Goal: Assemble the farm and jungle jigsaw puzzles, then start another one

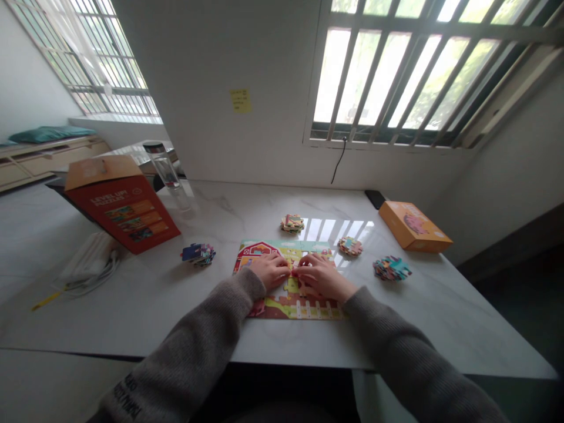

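Note:
A farm-scene jigsaw puzzle (282, 308), with a red barn at its upper left and a white fence along the bottom, lies flat on the table before me. My left hand (271, 270) rests over its middle, fingers curled and pressed together. My right hand (318, 276) comes from the other side, fingertips bunched downward. Both sets of fingertips nearly meet at a small puzzle piece (294, 271), which they largely cover. Parts of the barn and the animals are hidden beneath my hands.
Stacks of loose pieces sit around the puzzle: a dark blue-purple stack (198, 254), a pale stack (292, 223), a round stack (350, 246) and a teal stack (392, 268). A red box (127, 205), a glass bottle (163, 166), cables (94, 276) and an orange box (415, 226) stand farther out.

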Action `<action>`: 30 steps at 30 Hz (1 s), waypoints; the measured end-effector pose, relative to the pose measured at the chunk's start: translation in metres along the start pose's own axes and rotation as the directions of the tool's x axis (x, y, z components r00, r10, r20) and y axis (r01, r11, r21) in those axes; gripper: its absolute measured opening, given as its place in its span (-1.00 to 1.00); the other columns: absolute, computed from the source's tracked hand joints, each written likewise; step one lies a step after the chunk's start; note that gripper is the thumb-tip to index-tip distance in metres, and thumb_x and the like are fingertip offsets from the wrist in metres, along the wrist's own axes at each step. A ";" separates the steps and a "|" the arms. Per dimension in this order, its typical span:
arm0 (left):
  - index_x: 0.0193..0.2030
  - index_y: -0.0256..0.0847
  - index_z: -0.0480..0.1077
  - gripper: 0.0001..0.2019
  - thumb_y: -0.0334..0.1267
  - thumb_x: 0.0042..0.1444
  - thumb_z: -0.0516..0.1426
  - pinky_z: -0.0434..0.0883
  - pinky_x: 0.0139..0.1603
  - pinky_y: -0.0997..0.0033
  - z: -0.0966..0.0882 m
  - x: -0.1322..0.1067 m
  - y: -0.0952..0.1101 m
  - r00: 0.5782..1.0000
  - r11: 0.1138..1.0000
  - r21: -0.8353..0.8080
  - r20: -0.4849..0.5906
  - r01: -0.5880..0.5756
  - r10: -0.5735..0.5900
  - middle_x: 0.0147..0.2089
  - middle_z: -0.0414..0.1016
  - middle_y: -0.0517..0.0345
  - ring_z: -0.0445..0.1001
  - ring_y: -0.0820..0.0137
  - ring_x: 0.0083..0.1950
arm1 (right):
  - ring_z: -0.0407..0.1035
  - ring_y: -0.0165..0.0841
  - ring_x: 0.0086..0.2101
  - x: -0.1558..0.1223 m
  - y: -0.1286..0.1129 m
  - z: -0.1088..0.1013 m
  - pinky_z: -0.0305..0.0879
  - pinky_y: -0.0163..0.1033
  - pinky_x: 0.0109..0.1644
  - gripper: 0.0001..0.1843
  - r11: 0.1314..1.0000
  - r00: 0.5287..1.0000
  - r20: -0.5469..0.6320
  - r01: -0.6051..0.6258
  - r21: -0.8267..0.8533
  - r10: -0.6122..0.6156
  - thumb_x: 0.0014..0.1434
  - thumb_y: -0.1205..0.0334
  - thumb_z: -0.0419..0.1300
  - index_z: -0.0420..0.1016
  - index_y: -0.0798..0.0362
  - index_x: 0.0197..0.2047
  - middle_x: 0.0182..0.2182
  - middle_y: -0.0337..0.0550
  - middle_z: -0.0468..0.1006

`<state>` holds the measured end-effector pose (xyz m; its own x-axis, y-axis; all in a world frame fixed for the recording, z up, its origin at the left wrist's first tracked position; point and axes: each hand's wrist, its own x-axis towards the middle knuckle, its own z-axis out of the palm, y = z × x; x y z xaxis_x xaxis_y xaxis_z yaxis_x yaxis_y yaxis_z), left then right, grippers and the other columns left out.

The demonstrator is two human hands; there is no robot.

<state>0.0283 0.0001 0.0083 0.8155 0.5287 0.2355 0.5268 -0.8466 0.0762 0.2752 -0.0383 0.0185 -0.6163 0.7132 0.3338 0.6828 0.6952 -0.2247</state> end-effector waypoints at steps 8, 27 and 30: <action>0.04 -0.07 0.52 -0.77 -0.22 0.35 0.08 0.39 0.12 0.18 0.002 0.002 0.010 0.998 0.994 -0.097 -0.036 -0.048 0.045 0.05 0.52 0.04 0.42 0.25 0.07 | 0.32 -0.25 -0.10 -0.013 -0.011 0.005 0.27 -0.11 0.02 -0.75 1.000 0.997 -0.070 -0.026 -0.003 0.026 0.32 0.40 0.13 0.57 -0.06 -0.06 -0.12 -0.08 0.49; 0.10 -0.15 0.46 -0.72 -0.34 0.30 0.08 0.34 0.30 0.14 0.006 0.000 0.019 0.984 0.970 -0.164 -0.053 -0.179 0.172 0.21 0.47 0.01 0.38 0.24 0.25 | 0.33 -0.24 0.04 -0.036 -0.033 0.000 0.20 0.03 0.24 -0.81 0.996 0.996 -0.085 0.004 0.092 0.004 0.37 0.37 0.06 0.49 -0.01 -0.10 -0.05 -0.10 0.54; 0.17 -0.16 0.42 -0.66 -0.33 0.28 0.06 0.32 0.34 0.13 0.006 -0.007 0.015 0.989 0.966 -0.216 -0.087 -0.139 0.123 0.23 0.47 0.02 0.37 0.25 0.28 | 0.34 -0.25 0.05 -0.036 -0.033 0.000 0.22 0.03 0.24 -0.79 0.996 0.995 -0.093 -0.013 0.092 0.021 0.36 0.37 0.06 0.49 -0.02 -0.06 -0.04 -0.10 0.55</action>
<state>0.0317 -0.0159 0.0019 0.8501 0.4133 0.3265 0.3437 -0.9050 0.2506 0.2750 -0.0869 0.0133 -0.5623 0.7164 0.4130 0.6513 0.6914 -0.3126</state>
